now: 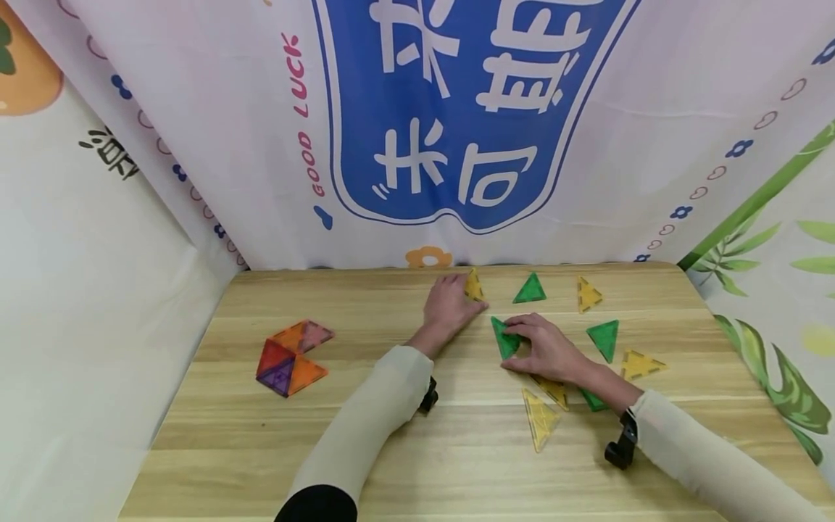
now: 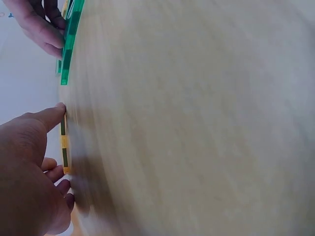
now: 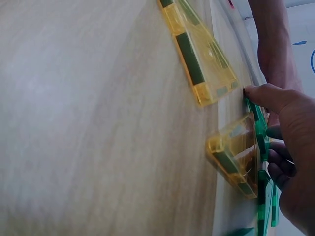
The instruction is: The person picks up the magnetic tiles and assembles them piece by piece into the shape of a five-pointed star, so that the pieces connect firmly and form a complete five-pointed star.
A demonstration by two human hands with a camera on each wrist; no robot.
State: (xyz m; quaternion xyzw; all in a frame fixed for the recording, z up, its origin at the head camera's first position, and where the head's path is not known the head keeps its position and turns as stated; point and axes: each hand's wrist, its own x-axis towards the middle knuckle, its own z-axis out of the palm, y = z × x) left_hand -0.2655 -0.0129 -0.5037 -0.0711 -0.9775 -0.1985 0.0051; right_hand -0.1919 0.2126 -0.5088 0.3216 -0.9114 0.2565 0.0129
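My left hand (image 1: 449,306) is at the table's far edge, pinching a yellow triangular magnetic tile (image 1: 475,287) between thumb and fingers. In the left wrist view the thumb is at one end of that tile (image 2: 64,142) and fingertips at the other. Just to the right, my right hand (image 1: 546,352) grips a green triangular tile (image 1: 502,339) by its corners, thumb on the nearer one. Beneath and in front of the right hand lie two yellow tiles (image 1: 540,420), both seen in the right wrist view. Another green tile (image 1: 592,400) is partly hidden under the right wrist.
More loose triangles lie to the right: green (image 1: 530,288), yellow (image 1: 588,295), green (image 1: 604,339) and yellow (image 1: 642,364). On the left, red (image 1: 274,355), purple (image 1: 277,378), orange (image 1: 306,375) and pink (image 1: 317,336) triangles form a partial hexagon. A printed curtain (image 1: 274,239) hangs behind the wooden table (image 1: 215,449).
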